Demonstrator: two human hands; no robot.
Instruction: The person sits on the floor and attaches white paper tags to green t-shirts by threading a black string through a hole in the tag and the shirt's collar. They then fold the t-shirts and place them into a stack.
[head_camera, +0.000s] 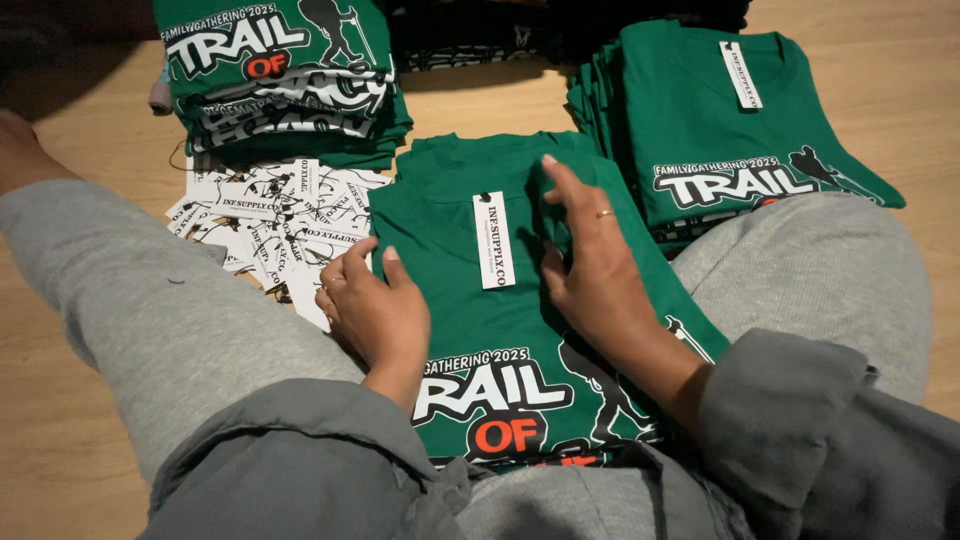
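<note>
Green shirt (500, 300) lies flat on the person's lap, between grey-trousered legs (150, 300), collar end away from the body, white and orange print toward the waist. A white tag (493, 240) lies lengthwise on the chest area, just below the collar.

Left hand (375, 315) rests at the shirt's left edge, fingers curled, thumb and forefinger touching the fabric beside the tag; whether cloth is pinched between them cannot be told. Right hand (590, 260) lies palm-down on the shirt to the right of the tag, fingers loosely spread, forefinger extended toward the collar, a ring on one finger. It presses flat and clamps nothing. The hands are apart, the tag between them.

Surroundings: a heap of loose white tags (265, 220) on the wooden floor (60, 420), just left of the shirt. Behind the heap, a stack of folded green shirts (285, 85), print uppermost. To the right, a second stack (720, 130), top shirt bearing its own tag near the collar, its near edge touching the right knee. Dark folded garments (560, 30) lie at the far edge
</note>
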